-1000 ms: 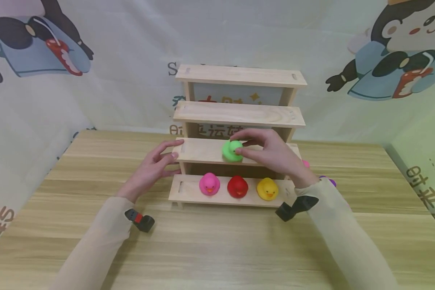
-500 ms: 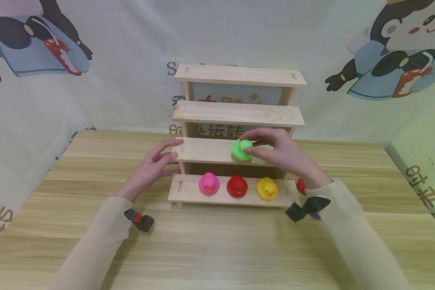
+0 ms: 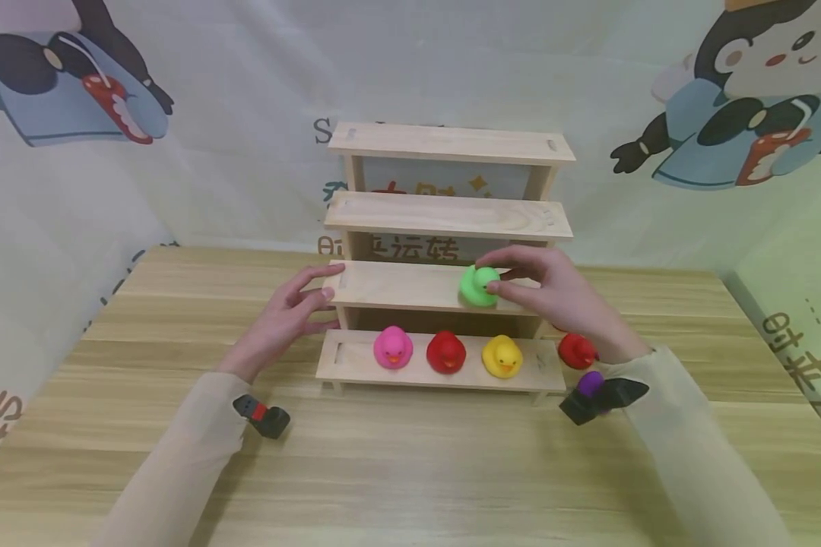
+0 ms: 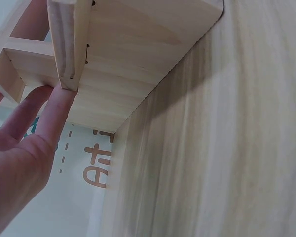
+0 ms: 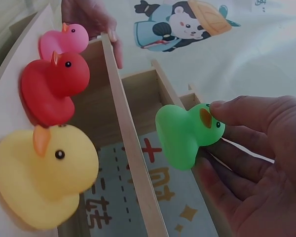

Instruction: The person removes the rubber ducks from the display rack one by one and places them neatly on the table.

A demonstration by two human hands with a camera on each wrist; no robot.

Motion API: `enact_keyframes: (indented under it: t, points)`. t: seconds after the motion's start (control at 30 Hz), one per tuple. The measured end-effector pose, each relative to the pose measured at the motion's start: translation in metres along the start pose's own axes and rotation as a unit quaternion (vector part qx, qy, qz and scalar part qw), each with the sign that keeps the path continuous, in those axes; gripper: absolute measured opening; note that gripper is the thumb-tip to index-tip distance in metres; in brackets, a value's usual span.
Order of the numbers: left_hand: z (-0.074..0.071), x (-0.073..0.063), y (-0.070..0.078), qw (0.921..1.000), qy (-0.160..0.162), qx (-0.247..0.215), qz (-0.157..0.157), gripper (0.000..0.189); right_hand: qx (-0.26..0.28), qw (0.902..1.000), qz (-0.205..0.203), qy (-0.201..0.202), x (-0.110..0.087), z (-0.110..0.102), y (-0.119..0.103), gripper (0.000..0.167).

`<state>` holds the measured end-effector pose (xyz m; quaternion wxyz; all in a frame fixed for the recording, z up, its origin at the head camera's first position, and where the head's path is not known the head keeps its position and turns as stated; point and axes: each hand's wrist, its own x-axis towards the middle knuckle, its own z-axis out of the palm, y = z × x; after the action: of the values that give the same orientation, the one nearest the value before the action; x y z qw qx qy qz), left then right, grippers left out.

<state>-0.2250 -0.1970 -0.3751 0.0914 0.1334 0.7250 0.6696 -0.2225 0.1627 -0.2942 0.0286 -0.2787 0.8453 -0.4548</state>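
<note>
A pale wooden tiered shelf (image 3: 448,213) stands on the table. My left hand (image 3: 283,315) grips the left end of its second board from the bottom, with fingers above and below the edge; in the left wrist view, fingers (image 4: 56,113) touch the wood. My right hand (image 3: 550,285) pinches a green rubber duck (image 3: 477,287) by its head between thumb and fingers, over the right part of that same board. Along the lowest board sit a pink rubber duck (image 3: 393,348), a red rubber duck (image 3: 445,352) and a yellow rubber duck (image 3: 502,357), all facing front.
Beside the shelf's right end, another red duck (image 3: 578,351) lies on the table (image 3: 410,471). A purple thing (image 3: 591,382) shows partly behind the right wrist camera. Printed cloth (image 3: 246,152) hangs close behind the shelf.
My right hand has moved steadily rightward along the second board with the green duck. The red duck and purple thing at the right have come into view. The left hand stays put.
</note>
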Motion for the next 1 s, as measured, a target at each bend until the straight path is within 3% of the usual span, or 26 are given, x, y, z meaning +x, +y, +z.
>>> enact_keyframes:
  t: [0.5,0.77,1.0]
  points:
    - [-0.002,-0.001,-0.001,1.0,-0.003,-0.006,0.004,0.044,-0.025,0.9996,0.002,0.014,-0.017,-0.023,0.008,0.03]
    - [-0.002,-0.003,-0.001,0.9999,-0.01,0.001,0.006,0.044,-0.021,0.9988,-0.03,0.031,-0.029,-0.033,0.015,0.029]
    - [-0.001,-0.004,-0.002,0.9999,-0.012,0.005,0.006,0.044,-0.026,0.9984,-0.024,0.043,-0.041,-0.043,0.023,0.029]
